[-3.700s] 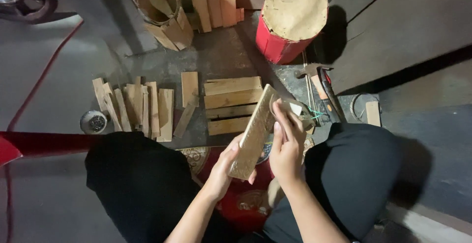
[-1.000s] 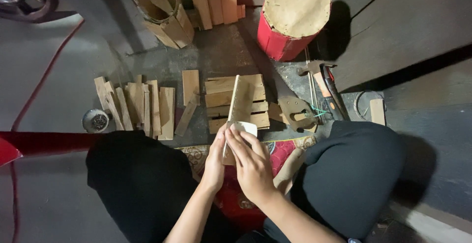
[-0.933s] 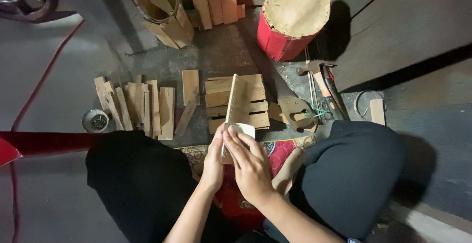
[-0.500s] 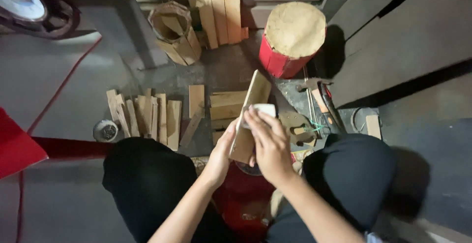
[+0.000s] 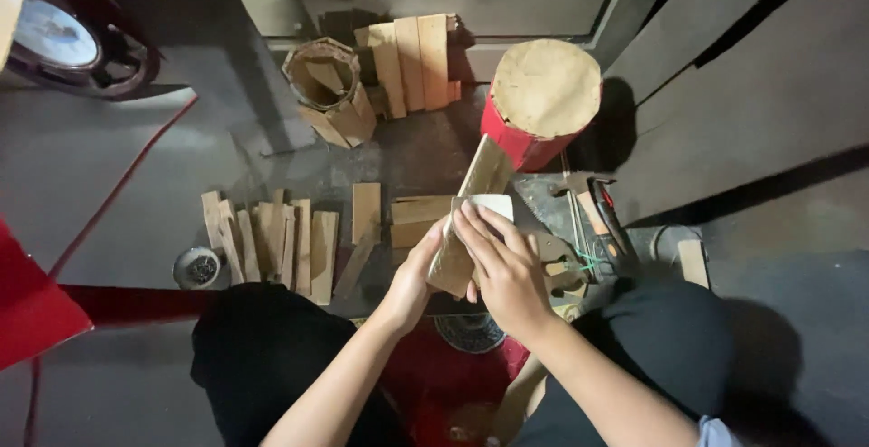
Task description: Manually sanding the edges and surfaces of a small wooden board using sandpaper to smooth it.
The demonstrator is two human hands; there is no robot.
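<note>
Head view: two hands work a wooden slat with a pale pad, seated over a cluttered floor.

The left hand [image 5: 409,282] is closed around the lower end of the wooden slat [image 5: 471,214], which tilts up and away toward the red drum [image 5: 540,99]. The right hand [image 5: 503,266] presses a pale sanding pad [image 5: 484,206] flat against the slat's face, fingers curled over it; most of the pad is hidden under them. The slat's bottom end is covered by both hands. On the floor to the left lies a row of wooden slats [image 5: 272,241], with a small round tin [image 5: 196,268] beside them. A hammer [image 5: 588,201] lies to the right, partly in shadow. A bundle of slats formed into a ring [image 5: 328,90] stands farther back.
</note>
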